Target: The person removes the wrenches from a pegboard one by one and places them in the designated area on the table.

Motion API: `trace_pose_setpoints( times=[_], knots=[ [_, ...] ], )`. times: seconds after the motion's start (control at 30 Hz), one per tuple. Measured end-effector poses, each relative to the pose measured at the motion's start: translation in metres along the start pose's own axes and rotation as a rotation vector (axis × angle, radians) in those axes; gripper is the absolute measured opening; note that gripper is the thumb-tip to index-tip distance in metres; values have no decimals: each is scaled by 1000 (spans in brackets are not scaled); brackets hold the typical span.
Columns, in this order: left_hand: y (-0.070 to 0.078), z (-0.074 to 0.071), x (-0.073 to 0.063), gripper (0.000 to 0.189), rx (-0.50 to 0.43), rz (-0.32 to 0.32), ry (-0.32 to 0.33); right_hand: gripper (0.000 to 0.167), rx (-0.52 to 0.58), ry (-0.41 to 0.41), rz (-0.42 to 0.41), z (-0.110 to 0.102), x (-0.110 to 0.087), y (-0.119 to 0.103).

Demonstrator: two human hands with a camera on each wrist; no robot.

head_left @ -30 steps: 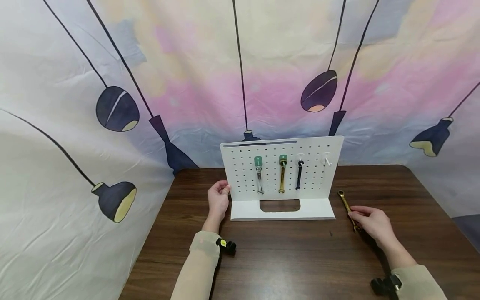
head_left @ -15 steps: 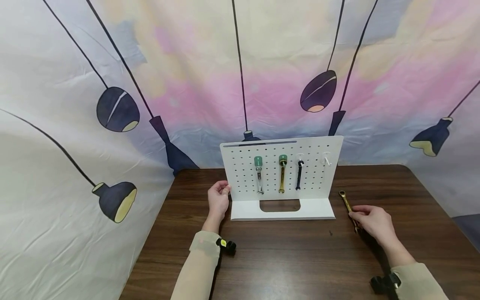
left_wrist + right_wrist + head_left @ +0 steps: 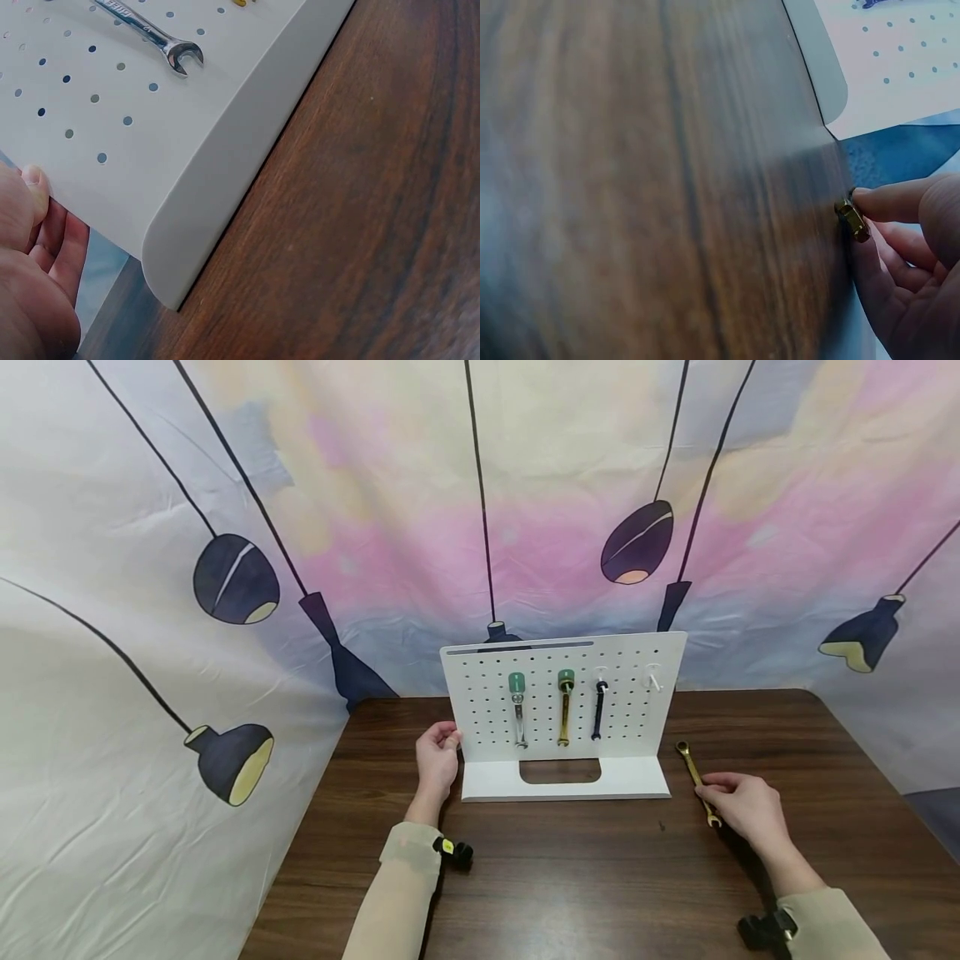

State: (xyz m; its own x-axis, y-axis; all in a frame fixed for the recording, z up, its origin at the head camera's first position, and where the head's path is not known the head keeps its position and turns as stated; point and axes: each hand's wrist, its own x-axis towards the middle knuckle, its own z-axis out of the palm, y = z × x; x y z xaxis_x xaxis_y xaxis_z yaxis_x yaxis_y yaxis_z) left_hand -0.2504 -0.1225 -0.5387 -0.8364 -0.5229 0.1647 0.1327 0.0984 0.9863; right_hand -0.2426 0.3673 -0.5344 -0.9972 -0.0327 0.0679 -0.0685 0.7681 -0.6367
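My left hand (image 3: 437, 760) pinches the left edge of a white pegboard stand (image 3: 480, 781), thumb in front and fingers behind in the left wrist view. To the right of the stand, my right hand (image 3: 746, 803) pinches a gold combination wrench (image 3: 691, 765) between thumb and fingers, low over the table. Its ring end points away from me, and its open end shows below the fingers. On the board hang a silver wrench (image 3: 519, 723), a second gold wrench (image 3: 564, 720) and a black wrench (image 3: 598, 713).
A white hook (image 3: 654, 680) with nothing on it juts from the board's right side. Green pieces (image 3: 516, 682) sit above the silver and second gold wrenches. The dark wooden table (image 3: 570, 877) meets a painted cloth backdrop (image 3: 420, 527) behind.
The gold wrench in my right hand has tilted slightly, so its open end now shows more clearly. My left hand and the stand stay where they were.
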Motion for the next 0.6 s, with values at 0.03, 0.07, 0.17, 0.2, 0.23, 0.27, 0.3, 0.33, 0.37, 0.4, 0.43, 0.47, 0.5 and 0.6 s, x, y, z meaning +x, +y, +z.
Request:
trace_pose_setpoints(
  times=[0.03, 0.07, 0.17, 0.2, 0.23, 0.27, 0.3, 0.33, 0.37, 0.4, 0.43, 0.47, 0.5, 0.6],
  knots=[
    [0, 0, 0, 12, 1, 0, -1, 38, 3, 0, -1, 0, 0, 0],
    [0, 0, 0, 13, -1, 1, 0, 38, 6, 0, -3, 0, 0, -1],
    [0, 0, 0, 12, -8, 8, -1, 38, 15, -4, -8, 1, 0, -1],
    [-1, 0, 0, 11, -11, 11, -1, 38, 21, -10, -6, 1, 0, -1],
    [-1, 0, 1, 10, -9, 12, -1, 38, 23, -14, -4, 1, 0, -1],
    [-1, 0, 1, 9, -8, 13, 0, 38, 25, -18, -1, 1, 0, -1],
    [-1, 1, 1, 8, -10, 14, 0, 38, 25, -23, 4, 1, 0, -1],
    [-1, 1, 1, 7, -10, 17, 1, 38, 29, -30, 9, 0, 0, -1],
    [-2, 1, 1, 8, -10, 18, 2, 38, 34, -35, 14, 1, 0, -1],
    [-2, 1, 1, 8, -11, 20, 3, 38, 40, -43, 20, 1, 0, -1],
    [-2, 1, 1, 10, -12, 22, 4, 39, 45, -49, 24, 1, 0, -1],
    [-2, 1, 1, 11, -15, 24, 6, 39, 52, -54, 28, 1, 0, -1],
    [-3, 1, 1, 12, -17, 27, 7, 39, 58, -59, 31, 1, 0, -1],
    [-3, 1, 1, 13, -16, 29, 8, 39, 72, -69, 35, 0, 1, -2]
  ],
)
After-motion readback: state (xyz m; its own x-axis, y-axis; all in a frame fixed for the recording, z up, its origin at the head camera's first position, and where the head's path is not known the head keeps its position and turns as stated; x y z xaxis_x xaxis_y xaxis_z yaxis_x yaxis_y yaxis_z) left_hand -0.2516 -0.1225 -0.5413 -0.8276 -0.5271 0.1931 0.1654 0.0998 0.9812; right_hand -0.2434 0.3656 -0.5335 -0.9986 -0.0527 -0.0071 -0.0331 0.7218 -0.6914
